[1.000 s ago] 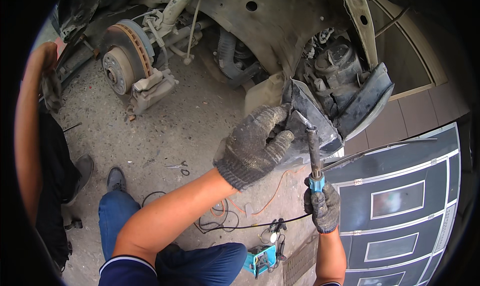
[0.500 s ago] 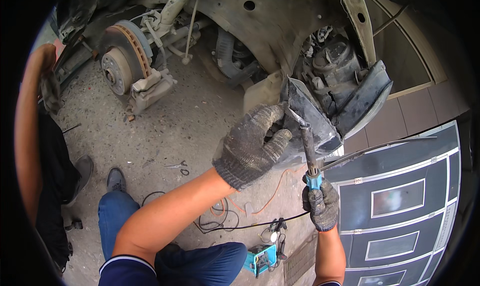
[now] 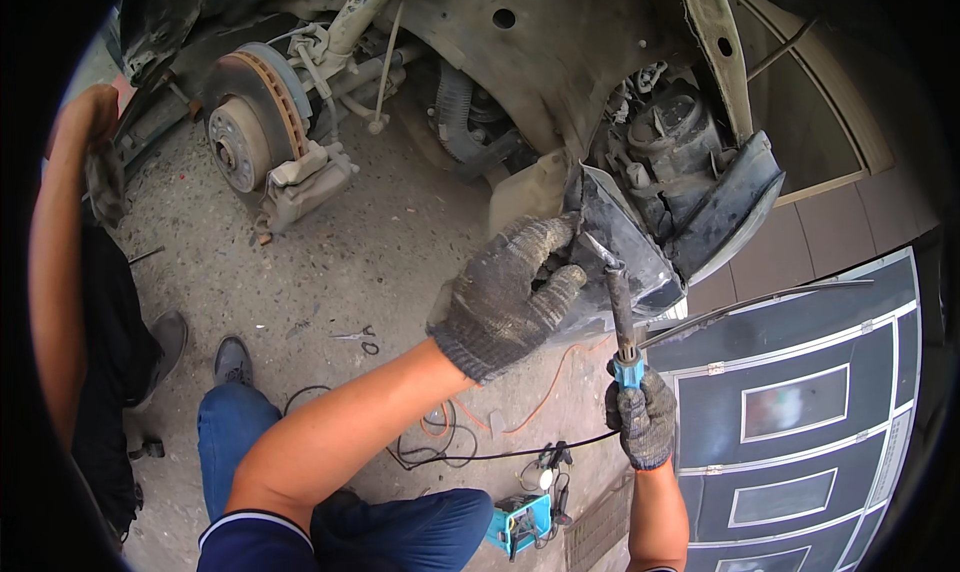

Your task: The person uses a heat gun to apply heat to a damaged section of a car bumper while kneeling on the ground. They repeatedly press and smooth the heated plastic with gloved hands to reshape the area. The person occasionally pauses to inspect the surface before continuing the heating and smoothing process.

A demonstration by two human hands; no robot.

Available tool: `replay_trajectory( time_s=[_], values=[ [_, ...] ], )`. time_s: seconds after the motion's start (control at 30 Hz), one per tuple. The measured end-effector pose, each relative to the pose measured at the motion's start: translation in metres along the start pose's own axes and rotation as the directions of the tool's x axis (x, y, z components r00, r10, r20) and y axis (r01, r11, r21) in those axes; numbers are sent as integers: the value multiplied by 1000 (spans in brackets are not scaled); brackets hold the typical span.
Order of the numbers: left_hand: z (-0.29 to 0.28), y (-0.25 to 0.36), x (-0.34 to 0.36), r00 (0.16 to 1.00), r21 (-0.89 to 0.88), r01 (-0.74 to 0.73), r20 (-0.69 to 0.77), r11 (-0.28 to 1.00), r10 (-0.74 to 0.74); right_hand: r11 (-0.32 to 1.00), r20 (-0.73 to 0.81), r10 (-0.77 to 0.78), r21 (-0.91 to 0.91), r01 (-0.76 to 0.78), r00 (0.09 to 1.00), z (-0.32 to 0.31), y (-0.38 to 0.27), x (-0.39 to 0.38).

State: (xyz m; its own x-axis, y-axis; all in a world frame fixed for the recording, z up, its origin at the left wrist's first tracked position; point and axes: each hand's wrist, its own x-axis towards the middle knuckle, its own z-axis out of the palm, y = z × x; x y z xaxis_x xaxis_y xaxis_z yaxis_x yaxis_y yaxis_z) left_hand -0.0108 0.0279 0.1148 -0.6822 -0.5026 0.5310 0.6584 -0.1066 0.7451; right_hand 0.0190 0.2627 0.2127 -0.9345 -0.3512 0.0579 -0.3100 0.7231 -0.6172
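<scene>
My left hand (image 3: pixel 508 300), in a worn grey knit glove, closes its fingers on the left edge of a scuffed dark plastic panel (image 3: pixel 625 234) at the car's front. My right hand (image 3: pixel 643 417), gloved alike, grips the blue handle of a soldering iron (image 3: pixel 621 307) with a long metal barrel. Its pointed tip slants up and left against the panel's face, close to my left fingers. A black cord (image 3: pixel 520 453) trails left from the handle. Where the left fingertips meet the panel is partly hidden.
A bare brake disc (image 3: pixel 242 137) and caliper hang at the upper left. Scissors (image 3: pixel 366 339) lie on the concrete floor. Below stands a blue tool box (image 3: pixel 520 525). At the far left is another person's arm (image 3: pixel 58 272). A dark panelled door (image 3: pixel 800 402) lies at right.
The view has shifted slightly, moving the car parts a little down and right in the picture. Both hands keep their hold, and the iron's tip stays at the panel.
</scene>
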Motion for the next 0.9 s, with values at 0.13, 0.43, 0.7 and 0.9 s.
replay_trajectory(
  time_s=[0.13, 0.43, 0.7, 0.9],
  values=[
    [0, -2, -1, 1000, -41, 4, 0, 999, -4, 1000, 1, -23, -14, 23, 1000, 3, -5, 2],
    [1, -2, -2, 1000, 35, 3, -6, 999, -3, 999, 8, -27, 24, 27, 1000, 2, -7, 2],
    [1, -1, -1, 1000, 61, 20, -1, 998, -20, 998, -14, -43, 38, 44, 999, 2, -9, 1],
    [-1, -1, -1, 1000, 21, 14, 15, 1000, -14, 999, -26, -50, 11, 51, 998, 6, -9, 3]
  ],
)
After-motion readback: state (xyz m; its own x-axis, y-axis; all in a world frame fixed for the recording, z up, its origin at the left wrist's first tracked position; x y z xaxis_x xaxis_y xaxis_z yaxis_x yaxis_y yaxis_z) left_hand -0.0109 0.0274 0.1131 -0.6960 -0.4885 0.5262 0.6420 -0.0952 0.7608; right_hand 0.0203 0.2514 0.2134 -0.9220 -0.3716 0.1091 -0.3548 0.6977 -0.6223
